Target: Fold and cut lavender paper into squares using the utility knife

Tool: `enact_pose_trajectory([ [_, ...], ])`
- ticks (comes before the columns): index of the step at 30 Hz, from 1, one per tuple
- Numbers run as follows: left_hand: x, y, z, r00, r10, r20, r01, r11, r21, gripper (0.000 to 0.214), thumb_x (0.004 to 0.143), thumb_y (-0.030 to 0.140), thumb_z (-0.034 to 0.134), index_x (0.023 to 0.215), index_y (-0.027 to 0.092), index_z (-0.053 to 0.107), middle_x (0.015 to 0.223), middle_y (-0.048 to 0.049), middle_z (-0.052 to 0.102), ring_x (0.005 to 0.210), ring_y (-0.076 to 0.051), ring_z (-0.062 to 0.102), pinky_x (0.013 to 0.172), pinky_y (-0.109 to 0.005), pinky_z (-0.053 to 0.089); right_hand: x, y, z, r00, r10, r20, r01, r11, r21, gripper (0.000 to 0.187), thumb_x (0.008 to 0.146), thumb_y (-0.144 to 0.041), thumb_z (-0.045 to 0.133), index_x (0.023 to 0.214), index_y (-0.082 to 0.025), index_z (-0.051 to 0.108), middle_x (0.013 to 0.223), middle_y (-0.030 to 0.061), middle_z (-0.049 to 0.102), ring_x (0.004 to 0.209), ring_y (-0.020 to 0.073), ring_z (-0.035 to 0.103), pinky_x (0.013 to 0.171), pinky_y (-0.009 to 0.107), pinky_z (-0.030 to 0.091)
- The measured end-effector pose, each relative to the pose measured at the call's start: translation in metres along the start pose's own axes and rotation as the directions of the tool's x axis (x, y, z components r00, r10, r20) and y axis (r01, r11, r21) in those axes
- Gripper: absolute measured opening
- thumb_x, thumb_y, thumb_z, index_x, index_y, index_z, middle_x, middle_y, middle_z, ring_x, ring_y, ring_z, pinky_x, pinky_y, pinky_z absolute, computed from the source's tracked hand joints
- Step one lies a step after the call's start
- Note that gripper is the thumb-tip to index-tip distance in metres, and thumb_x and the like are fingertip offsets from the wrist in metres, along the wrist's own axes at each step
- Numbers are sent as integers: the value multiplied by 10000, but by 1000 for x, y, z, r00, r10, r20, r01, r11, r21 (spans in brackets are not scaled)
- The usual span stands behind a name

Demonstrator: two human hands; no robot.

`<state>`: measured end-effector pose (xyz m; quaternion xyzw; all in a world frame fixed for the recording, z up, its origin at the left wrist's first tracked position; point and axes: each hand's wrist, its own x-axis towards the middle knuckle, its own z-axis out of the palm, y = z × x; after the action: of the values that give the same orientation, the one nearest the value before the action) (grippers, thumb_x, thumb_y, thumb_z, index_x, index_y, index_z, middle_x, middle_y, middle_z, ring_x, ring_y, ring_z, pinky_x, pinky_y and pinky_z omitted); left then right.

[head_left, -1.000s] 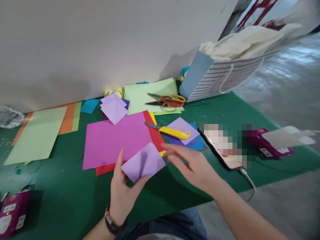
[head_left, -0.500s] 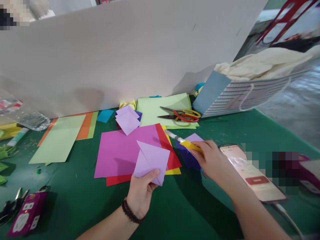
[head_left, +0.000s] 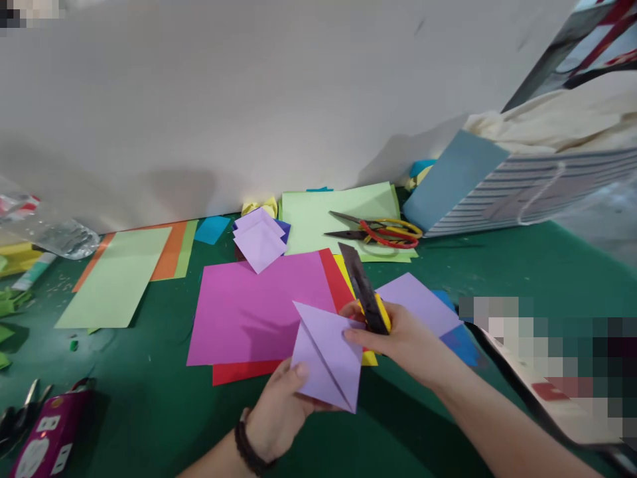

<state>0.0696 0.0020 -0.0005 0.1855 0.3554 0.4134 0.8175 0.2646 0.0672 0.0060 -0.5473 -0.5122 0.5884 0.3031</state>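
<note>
Folded light purple paper, with a diagonal fold line across it, is held up above the table. My left hand pinches its lower left edge, thumb on top. In my right hand is a yellow and black utility knife, its blade end tilted up and away from me. The thumb of that same hand also presses on the paper's upper right edge. Beneath the paper lie a magenta sheet, a red sheet and a yellow sheet. Light purple paper rests to the right.
Behind are scissors on pale green sheets and small purple squares. A striped paper bag stands back right, a phone front right. At left are more sheets, a plastic bottle and a magenta box.
My right hand has moved left with the knife and now grips the folded paper's right edge too. The knife has swung more upright. The paper has shifted slightly right and down.
</note>
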Motion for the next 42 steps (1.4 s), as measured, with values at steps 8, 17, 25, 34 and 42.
enact_pose_trajectory([
  [8, 10, 2, -5, 996, -92, -6, 89, 952, 292, 371, 718, 341, 798, 1047, 186, 723, 1032, -82, 730, 941, -217, 671, 857, -312, 498, -6, 6, -4, 979, -1, 204, 29, 991, -134, 235, 713, -383, 675, 862, -203, 655, 812, 13, 663, 755, 174, 620, 674, 280, 502],
  [17, 16, 9, 0, 873, 156, -462, -231, 967, -110, 247, 749, 265, 779, 969, 186, 700, 1005, -53, 727, 967, -214, 679, 876, -350, 553, -25, 2, -24, 820, -561, 110, 464, 542, -701, 397, 927, -435, 464, 1285, -274, 521, 975, 55, 663, 824, 182, 634, 645, 273, 504],
  [25, 13, 13, -4, 838, 150, -525, -302, 928, -216, 161, 819, 284, 716, 926, 169, 682, 938, -40, 717, 883, -169, 690, 778, -274, 580, -25, 16, -21, 677, -672, 298, 467, 80, -881, 303, 950, -368, 462, 1168, -217, 610, 762, 25, 635, 660, 158, 589, 600, 285, 407],
  [34, 15, 14, 2, 842, 141, -520, -309, 917, -252, 412, 792, 187, 732, 1183, 233, 609, 1173, -52, 675, 1089, -239, 637, 957, -411, 532, -20, 22, -12, 678, -703, 213, 350, 55, -935, 276, 940, -357, 490, 1129, -202, 619, 780, 31, 656, 683, 162, 604, 587, 279, 373],
  [42, 14, 12, 6, 849, 149, -507, -313, 915, -256, 551, 812, 172, 710, 1315, 286, 515, 1260, -59, 628, 1148, -254, 604, 979, -451, 517, -22, 23, 0, 656, -733, 180, 342, 76, -937, 234, 909, -288, 559, 1112, -183, 607, 819, 30, 679, 735, 158, 625, 635, 267, 411],
])
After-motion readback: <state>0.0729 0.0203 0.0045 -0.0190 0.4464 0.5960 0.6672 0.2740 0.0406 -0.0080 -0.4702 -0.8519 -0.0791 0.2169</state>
